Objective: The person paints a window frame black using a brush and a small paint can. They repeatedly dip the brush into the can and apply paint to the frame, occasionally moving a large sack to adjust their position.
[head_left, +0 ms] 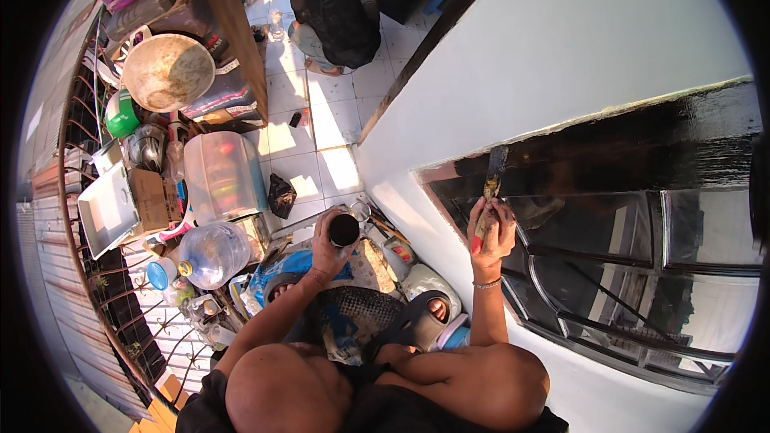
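Low in front of my body, my left hand (322,247) is wrapped round a cup (345,230) with dark, black-looking paint inside. My right hand (495,234), raised to the right, grips a paintbrush (492,186) with a red handle end and a paint-smeared ferrule. Its dark bristles point away from me and lie at the upper left part of the black window frame (609,144), along the white wall's edge. From this angle I cannot tell whether the bristles touch the frame. The frame's far right end looks streaky and paler. Glass panes (589,228) sit below the wide black band.
My feet in dark sandals (417,317) rest among bags and a bucket-like dark surface. To the left stand a large water bottle (215,255), a translucent bin (224,176), a cardboard box (152,196) and a round basin (168,72). Another person (335,20) crouches on the tiles.
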Demonstrator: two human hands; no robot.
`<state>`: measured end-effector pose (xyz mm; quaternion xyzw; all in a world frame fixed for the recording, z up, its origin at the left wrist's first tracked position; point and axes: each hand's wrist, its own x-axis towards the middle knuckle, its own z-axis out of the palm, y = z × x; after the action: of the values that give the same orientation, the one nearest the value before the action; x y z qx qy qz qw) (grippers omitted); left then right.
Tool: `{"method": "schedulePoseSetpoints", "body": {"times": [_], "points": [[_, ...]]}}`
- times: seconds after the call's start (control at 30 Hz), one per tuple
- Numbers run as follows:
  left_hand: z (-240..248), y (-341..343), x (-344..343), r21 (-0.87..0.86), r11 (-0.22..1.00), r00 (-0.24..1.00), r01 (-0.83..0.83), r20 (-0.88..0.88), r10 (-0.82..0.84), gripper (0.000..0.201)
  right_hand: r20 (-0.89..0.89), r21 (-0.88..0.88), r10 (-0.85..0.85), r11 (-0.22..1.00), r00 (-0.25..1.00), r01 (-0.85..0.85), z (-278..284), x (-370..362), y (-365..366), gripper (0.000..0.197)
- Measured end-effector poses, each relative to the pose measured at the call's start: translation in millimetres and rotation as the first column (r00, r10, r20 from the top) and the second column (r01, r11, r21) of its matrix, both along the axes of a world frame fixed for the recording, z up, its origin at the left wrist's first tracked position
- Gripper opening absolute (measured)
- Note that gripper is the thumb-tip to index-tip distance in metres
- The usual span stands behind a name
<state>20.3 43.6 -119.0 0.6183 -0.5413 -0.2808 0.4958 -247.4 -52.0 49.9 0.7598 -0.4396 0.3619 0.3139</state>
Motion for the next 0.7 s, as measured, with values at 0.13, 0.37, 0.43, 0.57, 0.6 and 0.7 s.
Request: {"method": "schedulePoseSetpoints", "body": {"times": [0.13,0.37,0.43,0.57,0.6,0.7], "points": [[1.1,0.4,0.8,0.006,1.0,0.999,-0.003,-0.032,0.003,0.061,0.028,0.06,0.054,0.997,0.998,-0.056,-15.8,4.6,5.1,0.026],[-0.4,1.3,0.9,0.011,1.0,1.0,-0.012,0.008,0.012,0.062,0.039,0.033,0.02,0.999,0.999,-0.021,-5.7,10.9,-1.8,0.027],[-0.3,0.7,-0.1,0.005,1.0,1.0,-0.005,-0.005,0.005,0.062,0.031,0.188,0.047,0.981,0.998,-0.052,-14.8,6.6,4.4,0.02],[-2.9,0.9,0.0,-0.003,1.0,1.0,-0.02,0.019,0.021,0.062,0.033,0.038,0.081,0.996,0.996,-0.082,-17.2,12.8,3.4,0.027],[-2.6,0.9,0.1,-0.002,1.0,1.0,-0.02,0.023,0.02,0.062,0.045,0.016,0.062,0.998,0.997,-0.063,-15.8,13.6,1.1,0.026],[-1.0,1.3,0.3,0.02,1.0,1.0,-0.016,0.009,0.016,0.062,0.058,0.031,0.014,0.999,0.998,-0.016,-12.5,15.2,-3.1,0.025]]}}
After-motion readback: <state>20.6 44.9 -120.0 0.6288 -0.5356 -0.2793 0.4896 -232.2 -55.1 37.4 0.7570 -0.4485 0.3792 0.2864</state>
